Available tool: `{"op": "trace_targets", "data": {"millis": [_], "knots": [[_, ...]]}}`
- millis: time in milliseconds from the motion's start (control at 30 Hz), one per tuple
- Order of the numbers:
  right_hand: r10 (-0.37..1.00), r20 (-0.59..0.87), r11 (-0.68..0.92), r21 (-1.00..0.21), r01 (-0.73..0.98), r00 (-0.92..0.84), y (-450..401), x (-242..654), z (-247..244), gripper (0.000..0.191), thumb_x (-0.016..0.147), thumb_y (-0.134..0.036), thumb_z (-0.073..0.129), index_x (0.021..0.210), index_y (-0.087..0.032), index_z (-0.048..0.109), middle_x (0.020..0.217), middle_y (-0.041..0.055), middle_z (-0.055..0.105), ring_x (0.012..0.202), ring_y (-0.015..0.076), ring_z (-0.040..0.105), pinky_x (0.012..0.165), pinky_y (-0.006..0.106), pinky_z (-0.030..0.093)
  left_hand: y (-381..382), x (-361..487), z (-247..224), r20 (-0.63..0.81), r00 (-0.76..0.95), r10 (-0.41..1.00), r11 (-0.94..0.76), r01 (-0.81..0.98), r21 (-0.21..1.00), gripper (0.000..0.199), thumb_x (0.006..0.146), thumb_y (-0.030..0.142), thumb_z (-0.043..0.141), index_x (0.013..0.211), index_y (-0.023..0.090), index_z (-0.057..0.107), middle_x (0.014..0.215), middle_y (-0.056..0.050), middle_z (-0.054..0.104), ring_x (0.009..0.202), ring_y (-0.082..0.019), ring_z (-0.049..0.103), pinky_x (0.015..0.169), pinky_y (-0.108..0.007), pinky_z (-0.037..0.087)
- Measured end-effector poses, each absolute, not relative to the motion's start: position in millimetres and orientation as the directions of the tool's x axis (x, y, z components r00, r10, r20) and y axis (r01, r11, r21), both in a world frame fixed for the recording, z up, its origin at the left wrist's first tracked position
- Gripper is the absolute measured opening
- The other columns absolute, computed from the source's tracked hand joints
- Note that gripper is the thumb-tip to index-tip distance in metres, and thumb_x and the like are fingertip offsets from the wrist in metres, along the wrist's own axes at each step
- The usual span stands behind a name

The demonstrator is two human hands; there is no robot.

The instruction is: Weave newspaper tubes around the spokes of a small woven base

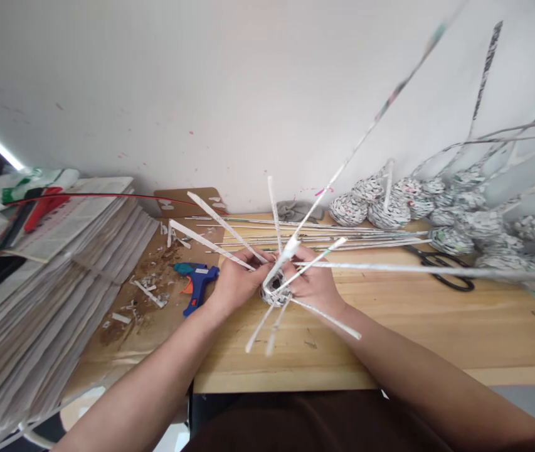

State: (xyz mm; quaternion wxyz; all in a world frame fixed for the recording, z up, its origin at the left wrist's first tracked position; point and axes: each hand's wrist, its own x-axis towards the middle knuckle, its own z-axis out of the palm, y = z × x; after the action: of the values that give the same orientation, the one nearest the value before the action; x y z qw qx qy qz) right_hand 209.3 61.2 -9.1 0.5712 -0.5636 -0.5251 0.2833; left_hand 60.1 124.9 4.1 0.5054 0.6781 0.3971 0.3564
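Stacked newspaper is seen at the left of the frame, and a blue glue gun lies left of centre. At centre, a small woven paper piece, with paper strips radiating from it, is grasped from both sides: by the left hand and by the right hand, the fingers being closed about its upper rim. For an even weave, the rim is best pinched firmly and each strip drawn snug without creasing. At right, black-handled scissors and woven paper balls are seen. Print on the newspaper and a label on the glue gun are too small to be read.
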Motion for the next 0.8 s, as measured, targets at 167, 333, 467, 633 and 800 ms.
{"op": "trace_targets", "data": {"millis": [167,333,467,633,800], "knots": [[0.906,0.345,0.251,-0.905,0.345,0.246,60,211,-13,0.016,0.087,-0.029,0.06,0.101,-0.023,0.066,0.084,0.0035,0.07,0.071,0.0183,0.064,0.066,0.03,0.052,125,60,-1,0.041,0.48,0.877,-0.123,0.14,0.982,0.026,0.075,0.035,0.076,0.091,0.014,0.074,0.086,-0.007,0.076,0.073,-0.019,0.068,0.067,-0.027,0.053],[0.91,0.181,0.186,-0.982,0.023,0.372,65,208,-8,0.035,0.08,-0.034,0.066,0.112,-0.021,0.065,0.075,0.0003,0.065,0.057,0.014,0.059,0.052,0.026,0.047,125,62,-7,0.041,0.494,0.869,-0.061,0.024,0.998,0.025,0.073,0.032,0.079,0.09,0.014,0.074,0.077,-0.004,0.073,0.066,-0.016,0.064,0.062,-0.025,0.051],[0.904,0.098,0.153,-0.983,-0.102,0.416,67,206,-1,0.038,0.073,-0.036,0.072,0.108,-0.02,0.065,0.075,0.0007,0.068,0.059,0.0146,0.061,0.054,0.026,0.049,124,64,-10,0.074,0.482,0.873,-0.081,-0.007,0.997,0.025,0.072,0.03,0.08,0.092,0.014,0.075,0.075,-0.003,0.073,0.065,-0.016,0.064,0.062,-0.025,0.051],[0.889,-0.092,0.028,-0.967,-0.253,0.449,70,208,0,0.038,0.066,-0.052,0.079,0.074,-0.019,0.062,0.057,0.0001,0.063,0.046,0.0141,0.055,0.044,0.026,0.044,119,66,-5,0.13,0.461,0.878,-0.162,0.032,0.986,0.02,0.074,0.03,0.077,0.086,0.014,0.075,0.084,-0.007,0.077,0.072,-0.019,0.07,0.07,-0.029,0.056],[0.913,-0.157,-0.064,-0.967,-0.247,0.378,71,214,2,0.048,0.067,-0.062,0.077,0.075,-0.016,0.07,0.059,0.0026,0.065,0.047,0.0136,0.057,0.042,0.024,0.043,115,67,-1,0.2,0.418,0.886,-0.234,0.032,0.972,0.011,0.075,0.025,0.074,0.081,0.016,0.076,0.083,-0.006,0.078,0.077,-0.02,0.072,0.072,-0.028,0.058]]}}
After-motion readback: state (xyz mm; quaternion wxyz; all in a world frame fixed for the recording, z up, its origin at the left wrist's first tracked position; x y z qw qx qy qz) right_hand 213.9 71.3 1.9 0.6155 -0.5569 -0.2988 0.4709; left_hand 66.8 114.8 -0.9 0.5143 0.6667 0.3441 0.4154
